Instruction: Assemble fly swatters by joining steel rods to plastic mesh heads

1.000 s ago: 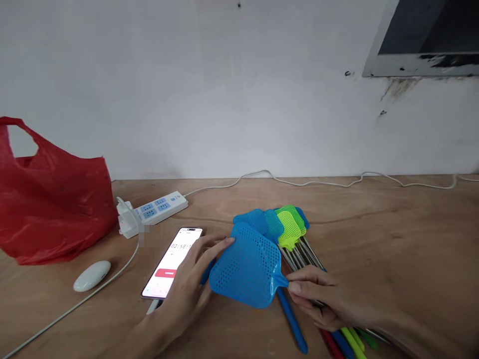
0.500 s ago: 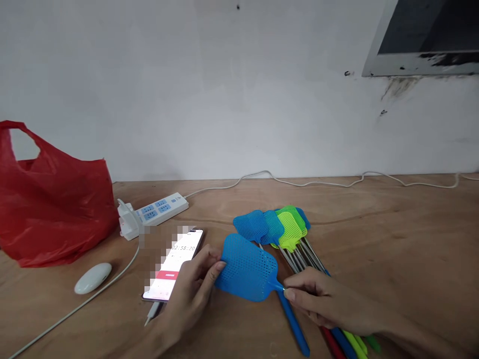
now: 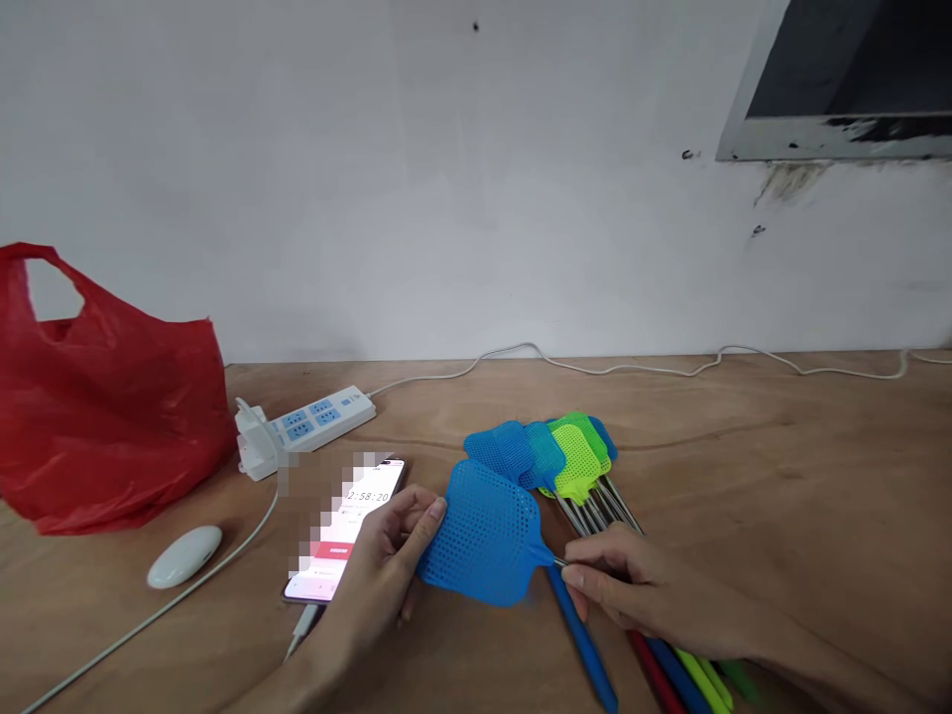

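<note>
- Since a second ago, the flat blue perforated plastic swatter head (image 3: 483, 535) has shifted slightly left, and a short length of thin silver metal rod (image 3: 560, 562) now shows between its tapered neck and the right fingers.
- Left hand (image 3: 394, 555): thumb and fingers pinch the head's left edge.
- Right hand (image 3: 632, 585): thumb and fingertips grasp the rod; the hand hides whatever lies further along it.
- Held between both hands, the head is tilted, in front of an overlapping pile of blue, lime and green mesh swatters (image 3: 580, 456) on a brown wooden tabletop (image 3: 780, 476). One long blue handle (image 3: 584, 645) lies just below its neck.
- Step in hand, as a judgement: drawing out the rod. Pulling further would call for a steady left pinch and a straight right-hand pull, without bending the neck.
</note>
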Motion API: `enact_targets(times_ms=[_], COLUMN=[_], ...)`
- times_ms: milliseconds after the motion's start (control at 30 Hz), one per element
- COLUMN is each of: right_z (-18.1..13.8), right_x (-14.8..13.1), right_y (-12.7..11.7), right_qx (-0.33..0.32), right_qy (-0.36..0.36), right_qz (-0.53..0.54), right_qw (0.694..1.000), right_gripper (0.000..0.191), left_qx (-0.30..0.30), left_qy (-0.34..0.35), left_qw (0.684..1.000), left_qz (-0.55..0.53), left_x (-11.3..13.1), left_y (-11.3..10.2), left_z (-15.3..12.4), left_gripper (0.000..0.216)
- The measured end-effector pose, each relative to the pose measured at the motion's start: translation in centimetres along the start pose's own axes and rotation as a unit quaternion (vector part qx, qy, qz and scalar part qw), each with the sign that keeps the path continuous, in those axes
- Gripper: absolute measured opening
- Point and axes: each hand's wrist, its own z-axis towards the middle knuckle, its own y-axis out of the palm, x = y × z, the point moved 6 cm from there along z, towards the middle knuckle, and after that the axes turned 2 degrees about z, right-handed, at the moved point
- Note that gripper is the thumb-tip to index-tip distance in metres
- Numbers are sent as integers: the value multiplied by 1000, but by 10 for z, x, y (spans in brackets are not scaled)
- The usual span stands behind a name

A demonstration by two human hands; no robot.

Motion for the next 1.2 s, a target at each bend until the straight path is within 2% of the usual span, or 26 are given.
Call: enact_targets(times_ms=[100, 267, 467, 600, 733, 867, 967, 1033, 1067, 1200], right_z=[-2, -4, -4, -3, -5, -8, -10, -10, -10, -10], right_x=[-6, 0, 7, 5, 0, -6, -6, -5, -5, -4], right_y=[-5, -10, -10, -11, -8, -7, -14, -23, -28, -38], right_qx=[30, 103, 132, 148, 178, 225, 261, 288, 298, 291], right_qy=[-19, -10, -48, -105, -169, -203, -203, -187, -175, -116], right_qz=[-118, -282, -352, -377, -448, -500, -531, -518, -495, -327], right_qw=[992, 954, 926, 908, 860, 811, 780, 783, 797, 891], right_gripper=[39, 41, 37, 38, 35, 32, 32, 32, 32, 32], left_qx=[-3, -4, 7, 6, 10, 22, 69, 130, 135, 27], left_qy=[-12, -18, -8, 3, 8, 10, 11, 30, 33, 4], left_qw=[1000, 999, 999, 999, 999, 999, 997, 991, 990, 999], left_qz=[-25, -40, -40, -47, -37, -22, -29, -34, -25, 28], left_x=[-3, -3, 0, -2, -1, 5, 7, 10, 10, 2], left_y=[-2, -4, -3, -4, -6, -10, -23, -35, -37, -18], left_z=[2, 3, 3, 4, 5, 5, 9, 10, 11, 13], left_gripper=[44, 46, 48, 47, 46, 47, 44, 42, 42, 43])
